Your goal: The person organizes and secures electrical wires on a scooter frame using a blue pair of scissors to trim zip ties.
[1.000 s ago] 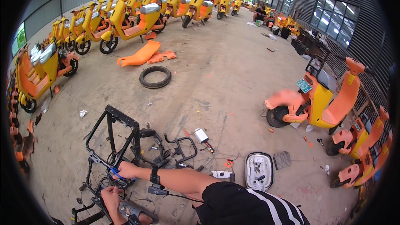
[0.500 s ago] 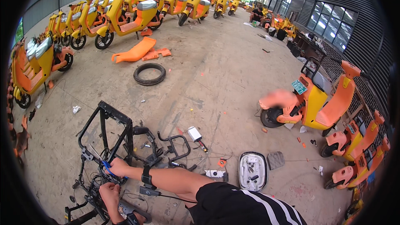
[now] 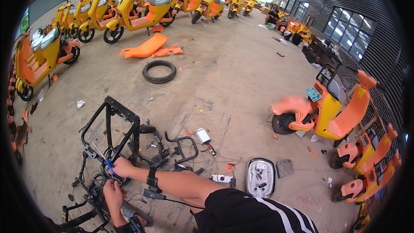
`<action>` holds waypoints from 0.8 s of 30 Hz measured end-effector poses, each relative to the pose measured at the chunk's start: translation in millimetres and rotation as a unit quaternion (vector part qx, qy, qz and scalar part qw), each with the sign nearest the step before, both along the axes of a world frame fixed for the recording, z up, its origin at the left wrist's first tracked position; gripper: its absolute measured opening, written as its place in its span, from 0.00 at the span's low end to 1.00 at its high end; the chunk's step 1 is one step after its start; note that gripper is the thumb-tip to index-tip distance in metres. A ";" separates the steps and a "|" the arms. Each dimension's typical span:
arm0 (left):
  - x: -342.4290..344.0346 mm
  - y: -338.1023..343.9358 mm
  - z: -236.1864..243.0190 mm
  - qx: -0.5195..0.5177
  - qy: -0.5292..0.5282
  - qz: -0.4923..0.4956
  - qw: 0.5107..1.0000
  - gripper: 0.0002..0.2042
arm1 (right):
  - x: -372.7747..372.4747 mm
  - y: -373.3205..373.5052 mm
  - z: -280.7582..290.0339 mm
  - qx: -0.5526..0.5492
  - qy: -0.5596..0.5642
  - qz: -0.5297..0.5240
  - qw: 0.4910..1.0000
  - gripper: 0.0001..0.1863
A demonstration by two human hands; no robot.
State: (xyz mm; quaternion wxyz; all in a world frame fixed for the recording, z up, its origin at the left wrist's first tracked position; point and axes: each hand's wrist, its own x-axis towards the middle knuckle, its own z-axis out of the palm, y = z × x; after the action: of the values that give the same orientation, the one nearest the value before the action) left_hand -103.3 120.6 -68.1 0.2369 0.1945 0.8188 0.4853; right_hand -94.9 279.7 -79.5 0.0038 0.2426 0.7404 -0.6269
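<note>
My right hand grips a pair of scissors with blue handles. Their thin silver blades point up and to the left, beside a tube of a bare black scooter frame. Just below, my left hand has its fingers closed together at a tangle of dark wires in the frame's lower part. Whatever sits between those fingers is hidden. Both wrists wear black straps.
Beside the frame lie a bent black tube rack, a silver box with leads and a white tray of small parts. Farther off are a tyre, orange panels and yellow scooters. A person sits far back.
The view has shifted slightly, so the surroundings appear a little higher and mostly farther right. Both hands stay at the frame, the right one still gripping the scissors.
</note>
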 end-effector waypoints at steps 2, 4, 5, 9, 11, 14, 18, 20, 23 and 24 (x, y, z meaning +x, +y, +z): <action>-3.4 -0.9 -4.7 -0.011 0.044 0.015 0.999 0.07 | 1.7 -1.8 1.4 -0.038 0.028 -0.012 0.999 0.17; -3.3 -0.5 -4.1 -0.030 0.104 0.017 0.994 0.07 | 2.2 2.3 1.1 -0.037 0.002 0.001 0.999 0.15; -4.2 -0.6 -3.5 -0.037 0.136 0.018 0.990 0.06 | 1.7 2.0 0.2 -0.032 -0.003 0.001 0.999 0.15; -0.8 3.4 6.8 -0.108 0.158 0.030 0.981 0.06 | 2.2 2.4 -1.2 -0.029 -0.013 0.000 1.000 0.16; -3.9 0.7 0.1 -0.087 0.201 0.037 0.975 0.06 | 2.0 0.1 -0.1 -0.039 -0.013 -0.001 0.999 0.16; -5.3 1.0 -2.6 -0.090 0.242 0.045 0.965 0.07 | 1.9 1.1 -1.2 -0.065 -0.017 -0.005 0.998 0.16; 0.5 11.9 -3.8 -0.039 0.303 0.105 0.946 0.08 | 1.6 0.1 -7.5 -0.121 -0.013 -0.018 0.992 0.15; 2.8 18.0 -0.5 -0.034 0.331 0.120 0.935 0.07 | 3.5 1.7 -6.7 -0.150 -0.013 -0.027 0.988 0.15; -0.2 18.8 -1.0 -0.008 0.211 0.143 0.967 0.09 | 3.1 -0.8 -6.1 -0.188 -0.011 -0.027 0.982 0.16; -0.7 20.6 -8.4 -0.011 0.196 0.138 0.971 0.09 | 3.8 -0.3 -6.7 -0.176 -0.020 -0.024 0.984 0.16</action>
State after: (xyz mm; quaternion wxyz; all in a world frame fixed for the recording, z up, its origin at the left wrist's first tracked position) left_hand -104.1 141.3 -76.4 0.0050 0.1680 0.8736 0.4566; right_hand -91.1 279.4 -86.1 0.0461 0.2685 0.6121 -0.7423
